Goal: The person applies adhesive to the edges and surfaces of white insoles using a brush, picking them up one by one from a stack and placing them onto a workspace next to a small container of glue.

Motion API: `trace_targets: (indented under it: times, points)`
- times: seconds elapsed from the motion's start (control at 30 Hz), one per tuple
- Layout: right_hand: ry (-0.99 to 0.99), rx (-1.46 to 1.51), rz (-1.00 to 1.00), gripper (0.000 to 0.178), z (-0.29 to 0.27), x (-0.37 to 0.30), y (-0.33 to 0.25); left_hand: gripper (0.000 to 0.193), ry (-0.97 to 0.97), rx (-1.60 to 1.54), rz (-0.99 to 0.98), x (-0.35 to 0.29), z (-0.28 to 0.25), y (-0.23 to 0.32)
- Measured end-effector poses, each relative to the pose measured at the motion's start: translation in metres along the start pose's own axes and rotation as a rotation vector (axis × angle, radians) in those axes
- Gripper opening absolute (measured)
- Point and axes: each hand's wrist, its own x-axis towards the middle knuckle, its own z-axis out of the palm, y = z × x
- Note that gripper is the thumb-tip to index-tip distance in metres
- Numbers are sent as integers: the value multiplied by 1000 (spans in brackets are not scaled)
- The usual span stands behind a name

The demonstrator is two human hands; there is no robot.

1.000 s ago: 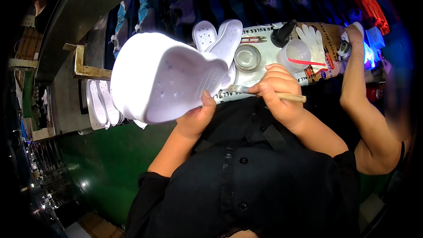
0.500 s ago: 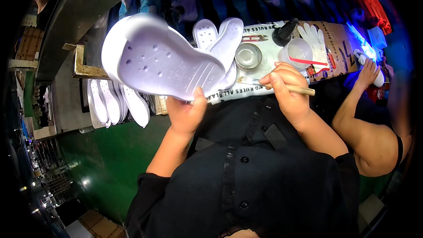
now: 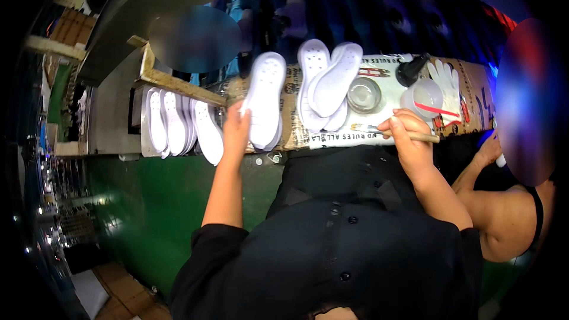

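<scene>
My left hand is at the left edge of a white shoe sole with holes in its forefoot, its thumb and fingertips closed on the rim. This sole lies on top of another on the bench; its far-side grip is hidden. In my right hand is a paintbrush with a wooden handle, held like a pen, bristles pointing left. Just beyond the bristles stands a glass jar. Several more white soles lie overlapping between the jar and the sole at my left hand.
More soles lean in a row at the left, beside a wooden bar. On the right are a white plastic cup with a red strip across it, a dark bottle and a white glove. A co-worker's arm is farther right.
The sole that my left hand held up close has gone down onto the bench, away from me. My right hand still has the brush. The whole view has shifted.
</scene>
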Motion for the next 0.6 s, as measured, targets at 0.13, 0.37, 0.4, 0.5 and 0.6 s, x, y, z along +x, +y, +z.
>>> trace_targets:
  times: [0.13,0.37,0.4,0.5,0.6]
  points:
    - [32,-27,-1,26,-5,-6,9,32,243,506,231,-14,-1,2]
    - [231,199,300,26,-17,-10,32,47,614,561,12,-34,-63,-61]
    - [234,178,349,26,-20,-5,38,56,542,600,-186,-38,-70,-52]
    - [99,130,322,27,-24,18,42,78,250,474,-425,-56,-94,-127]
    - [121,140,312,22,-12,30,63,55,246,-268,-517,-56,-88,-159]
